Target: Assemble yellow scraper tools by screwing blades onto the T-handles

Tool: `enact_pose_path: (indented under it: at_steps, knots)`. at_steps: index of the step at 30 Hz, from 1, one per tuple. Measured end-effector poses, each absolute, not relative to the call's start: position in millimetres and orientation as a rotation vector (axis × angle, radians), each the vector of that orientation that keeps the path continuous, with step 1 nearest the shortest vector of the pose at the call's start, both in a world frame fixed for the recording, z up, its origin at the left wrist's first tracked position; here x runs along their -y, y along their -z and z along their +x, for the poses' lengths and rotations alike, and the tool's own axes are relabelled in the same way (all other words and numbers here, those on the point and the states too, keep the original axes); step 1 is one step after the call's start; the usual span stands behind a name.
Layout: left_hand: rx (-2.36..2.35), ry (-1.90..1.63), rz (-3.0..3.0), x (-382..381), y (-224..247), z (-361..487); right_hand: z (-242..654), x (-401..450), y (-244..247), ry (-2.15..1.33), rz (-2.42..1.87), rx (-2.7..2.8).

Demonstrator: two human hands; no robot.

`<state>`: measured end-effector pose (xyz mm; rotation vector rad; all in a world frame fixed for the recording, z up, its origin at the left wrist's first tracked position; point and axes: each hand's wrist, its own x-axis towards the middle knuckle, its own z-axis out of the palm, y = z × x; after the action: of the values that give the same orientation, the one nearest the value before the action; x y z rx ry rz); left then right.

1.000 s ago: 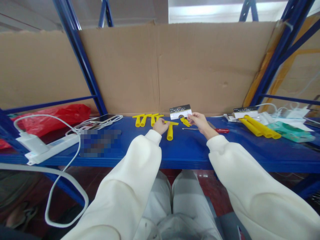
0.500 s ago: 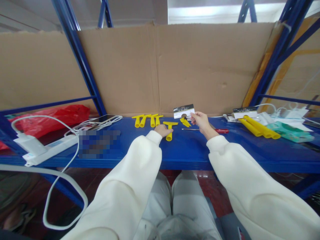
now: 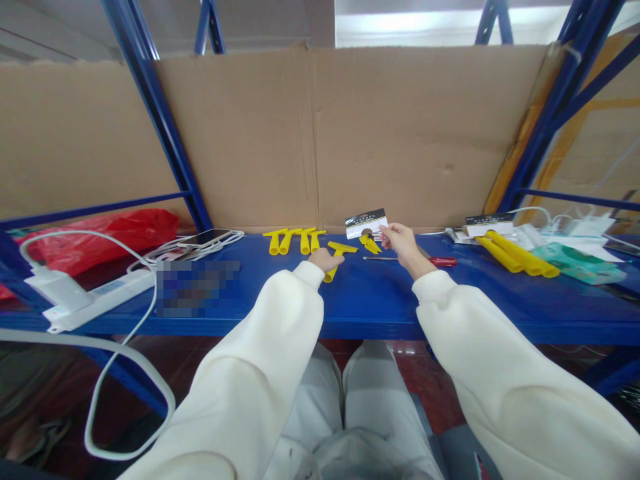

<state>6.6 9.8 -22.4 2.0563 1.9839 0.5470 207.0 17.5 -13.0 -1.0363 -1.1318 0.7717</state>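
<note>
My left hand (image 3: pixel 324 259) is closed on a yellow T-shaped piece (image 3: pixel 342 249), whose handle slants down to the left over the blue shelf. Between the fingers of my right hand (image 3: pixel 400 240) is a black-and-white card (image 3: pixel 367 224), held by its right edge. Small yellow pieces (image 3: pixel 371 244) hang or lie just below the card; which of the two I cannot tell. Several more yellow T-shaped pieces (image 3: pixel 305 241) stand in a row left of my left hand. A screwdriver with a red handle (image 3: pixel 443 261) lies beneath my right hand.
On the right are yellow tubes (image 3: pixel 520 257) with a card, a green packet (image 3: pixel 580 264) and white cables. A power strip (image 3: pixel 103 300), a red plastic bag (image 3: pixel 105 240) and a phone (image 3: pixel 207 238) lie left. Cardboard (image 3: pixel 400 133) stands behind the blue shelf (image 3: pixel 380 307).
The yellow T-shaped piece at my left hand has tilted, its lower end swinging left. My right hand and the card have hardly moved.
</note>
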Motion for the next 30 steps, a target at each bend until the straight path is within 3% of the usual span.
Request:
enact_pose_path:
  at_steps: [21,30]
  knots:
    - [-1.780,-1.012,1.775,-28,38,5,208,-17,13,-0.752,-1.012,1.169]
    - [-1.903,-1.236,1.576,-21,25,-3,207,-16,13,-0.764,-1.016,1.170]
